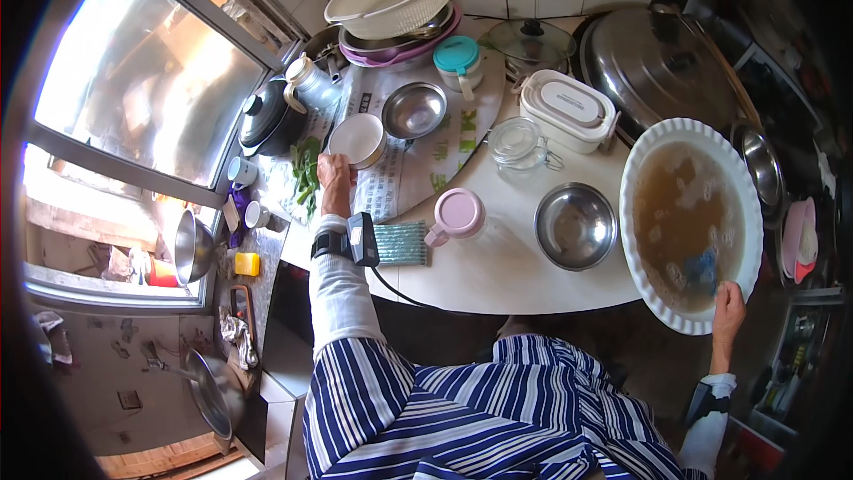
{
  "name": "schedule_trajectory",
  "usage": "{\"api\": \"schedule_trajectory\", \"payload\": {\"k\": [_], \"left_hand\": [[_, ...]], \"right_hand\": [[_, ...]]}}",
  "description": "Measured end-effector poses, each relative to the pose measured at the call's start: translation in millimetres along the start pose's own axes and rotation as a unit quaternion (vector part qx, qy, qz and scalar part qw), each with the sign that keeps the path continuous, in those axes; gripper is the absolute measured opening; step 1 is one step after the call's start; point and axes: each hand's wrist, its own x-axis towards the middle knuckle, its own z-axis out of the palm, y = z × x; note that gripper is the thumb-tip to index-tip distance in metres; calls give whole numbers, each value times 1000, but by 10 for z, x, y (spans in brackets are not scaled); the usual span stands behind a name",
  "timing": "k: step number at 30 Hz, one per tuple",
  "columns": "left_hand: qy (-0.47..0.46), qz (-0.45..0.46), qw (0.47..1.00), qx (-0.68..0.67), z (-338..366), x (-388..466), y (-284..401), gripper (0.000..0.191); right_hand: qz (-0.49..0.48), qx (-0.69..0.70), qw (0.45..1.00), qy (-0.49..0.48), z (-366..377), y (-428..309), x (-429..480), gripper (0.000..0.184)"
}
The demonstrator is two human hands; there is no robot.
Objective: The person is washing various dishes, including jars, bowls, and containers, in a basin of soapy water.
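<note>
My left hand (336, 177) grips the near left rim of a white bowl (358, 138) on the paper-covered part of the table. Its fingers are partly hidden by the back of the hand. Close by lie green leaves (306, 172), and a steel bowl (414, 111) stands just beyond. Far to the right, my right hand (730, 310) has its fingers on the near rim of a large white basin (634, 147) with a scalloped edge. The basin holds cloudy brown water (680, 207) with suds. A blue cloth (701, 268) lies in that water near my right fingers.
A pink-lidded jar (460, 212), a second steel bowl (575, 227), a clip-top glass jar (516, 143) and a white lunch box (568, 107) stand between my hands. A glass pitcher (313, 83) and a black pot (270, 120) stand by the window. A cable (406, 297) trails from my left wrist.
</note>
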Motion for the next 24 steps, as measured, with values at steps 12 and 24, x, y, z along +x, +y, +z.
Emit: {"api": "schedule_trajectory", "payload": {"k": [12, 24], "left_hand": [[-83, -12, 988, -129, -77, 275, -173, 40], [-456, -19, 885, -90, 17, -2584, -397, 18]], "right_hand": [[-28, -7, 999, 31, 1, -215, 53, 14], [-21, 39, 998, 46, 9, -124, -20, 11]]}}
